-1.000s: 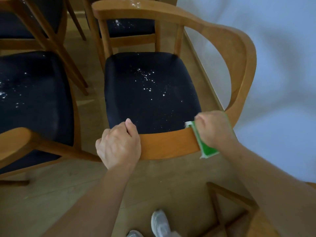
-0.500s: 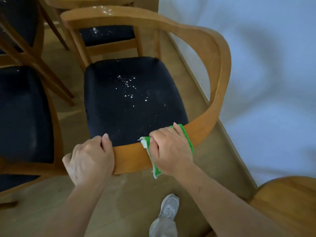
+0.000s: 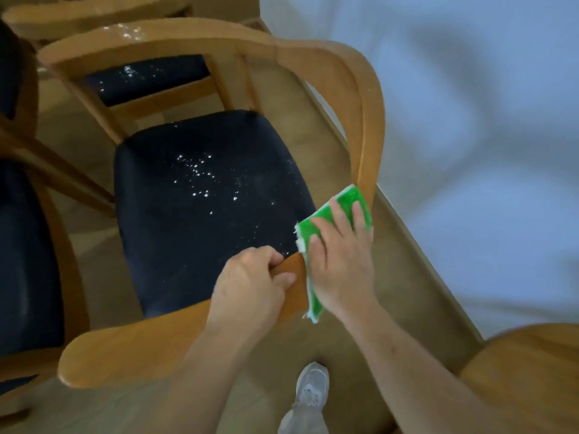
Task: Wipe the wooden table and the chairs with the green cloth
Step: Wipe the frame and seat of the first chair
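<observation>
Right hand (image 3: 341, 261), fingers flat, presses green cloth (image 3: 341, 208) on chair (image 3: 366, 120) frame at 3 o'clock, left hand (image 3: 250, 283) gripping the rail; seat specks remain, other chairs apparently pending.

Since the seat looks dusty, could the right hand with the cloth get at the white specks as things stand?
Probably yes: the right hand presses the green cloth on the chair frame beside the dark seat, and nothing lies between it and the specks.
</observation>
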Available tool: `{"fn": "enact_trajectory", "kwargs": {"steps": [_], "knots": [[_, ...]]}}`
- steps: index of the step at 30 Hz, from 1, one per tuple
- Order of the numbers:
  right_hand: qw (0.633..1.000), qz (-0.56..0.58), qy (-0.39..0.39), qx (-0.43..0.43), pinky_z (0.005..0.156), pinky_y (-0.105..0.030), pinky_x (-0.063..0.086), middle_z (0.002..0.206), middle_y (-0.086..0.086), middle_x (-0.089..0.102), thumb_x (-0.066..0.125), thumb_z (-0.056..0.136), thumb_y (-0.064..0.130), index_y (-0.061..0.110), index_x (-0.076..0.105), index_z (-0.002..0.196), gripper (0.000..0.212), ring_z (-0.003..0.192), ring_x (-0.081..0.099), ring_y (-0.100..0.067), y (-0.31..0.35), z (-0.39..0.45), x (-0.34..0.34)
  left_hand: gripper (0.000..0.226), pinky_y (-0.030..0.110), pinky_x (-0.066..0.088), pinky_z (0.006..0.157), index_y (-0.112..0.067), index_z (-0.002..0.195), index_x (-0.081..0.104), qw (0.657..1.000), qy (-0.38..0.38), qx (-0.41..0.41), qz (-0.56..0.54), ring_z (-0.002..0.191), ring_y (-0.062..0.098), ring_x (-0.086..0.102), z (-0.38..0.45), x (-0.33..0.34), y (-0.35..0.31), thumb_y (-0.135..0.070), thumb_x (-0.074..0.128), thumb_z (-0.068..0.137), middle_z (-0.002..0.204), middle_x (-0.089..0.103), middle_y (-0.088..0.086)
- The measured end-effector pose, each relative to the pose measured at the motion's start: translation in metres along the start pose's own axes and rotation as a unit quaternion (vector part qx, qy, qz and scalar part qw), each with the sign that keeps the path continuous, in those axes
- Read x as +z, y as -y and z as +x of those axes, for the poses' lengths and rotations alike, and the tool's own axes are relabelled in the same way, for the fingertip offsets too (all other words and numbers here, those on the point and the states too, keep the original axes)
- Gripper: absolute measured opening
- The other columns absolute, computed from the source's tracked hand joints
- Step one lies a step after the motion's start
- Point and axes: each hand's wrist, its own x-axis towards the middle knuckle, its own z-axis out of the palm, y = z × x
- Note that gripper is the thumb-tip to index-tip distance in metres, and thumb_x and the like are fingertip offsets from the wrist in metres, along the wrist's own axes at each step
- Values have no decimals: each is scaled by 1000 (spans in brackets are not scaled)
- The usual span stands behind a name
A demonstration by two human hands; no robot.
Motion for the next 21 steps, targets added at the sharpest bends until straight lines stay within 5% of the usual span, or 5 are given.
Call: {"fn": "enact_trajectory", "kwargs": {"steps": [6,11,15,18,21], "knots": [[995,80,-19,50,120,-44,2,160,3,-5,14,96,40,15,26,151,62,147,-14,-18,14,-17,12,18,30,42,54,-20,64,51,959,143,35,242,68,19,58,40,-18,-39,-27,61,78,72,57,-3],[987,151,-12,51,121,-42,10,157,9,-25,22,100,31,16,-4,154,62,147,-16,-17,-30,49,-5,19,35,54,68,-19,84,65,954,191,59,224,75,20,61,66,-9,-74,-33,75,76,80,63,-1],[959,254,-69,106,85,-36,50,143,-9,42,31,103,29,18,12,152,53,116,55,-22,-48,121,-21,26,32,55,72,-20,90,67,943,224,26,244,76,16,64,72,-7,-77,-40,76,76,81,66,-1],[923,335,-88,169,67,-22,40,103,10,59,29,102,38,24,38,138,40,88,59,-3,-49,121,-16,27,32,55,74,-19,89,69,935,253,12,247,76,15,64,78,-10,-79,-41,77,75,82,68,0],[862,429,-24,267,71,-29,46,93,12,58,28,102,47,29,45,130,38,82,59,-3,-45,80,-2,32,33,54,74,-17,89,64,916,280,14,288,77,18,60,86,-9,-87,-40,79,73,81,63,1]]}}
